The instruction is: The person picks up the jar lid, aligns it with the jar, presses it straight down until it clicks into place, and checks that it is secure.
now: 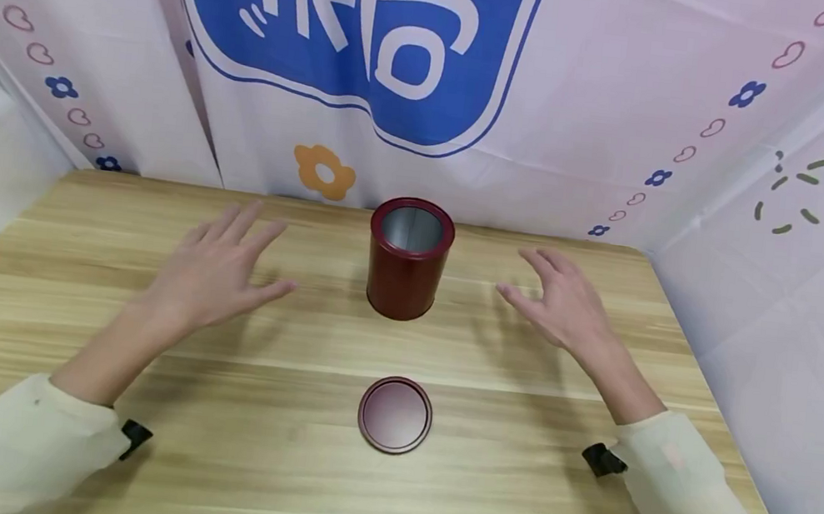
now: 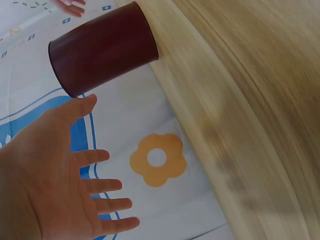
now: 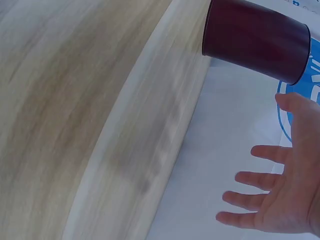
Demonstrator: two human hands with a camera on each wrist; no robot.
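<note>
Fingers (image 2: 102, 186) on both hands are spread apart and loose, with space between each one. The left hand (image 1: 210, 273) is up over the left part of the wood table (image 1: 270, 460), and its thumb points toward a dark red round can (image 1: 402, 281). The right hand (image 1: 569, 303) is on the other side, with its thumb pointing back at the can too. Both hands are apart from the can, so it sits between them. It stands upright near the back edge of the table, and its top is uncovered, so you can see the shiny silver inside. Its round red lid (image 1: 395, 414) lies flat on the table, nearer to the person and well apart from the can. Both arms wear pale sleeves, and a small black thing (image 1: 135, 437) pokes out by the left cuff (image 1: 82, 415), with another like it by the right cuff (image 1: 653, 437). Behind the table hangs a white cloth (image 1: 557, 163) with a big blue sign (image 1: 478, 63) that has white writing on it. Below the sign is an orange flower (image 1: 307, 166) with a white middle. Little hearts and blue flowers (image 1: 747, 94) run down the cloth in rows.
</note>
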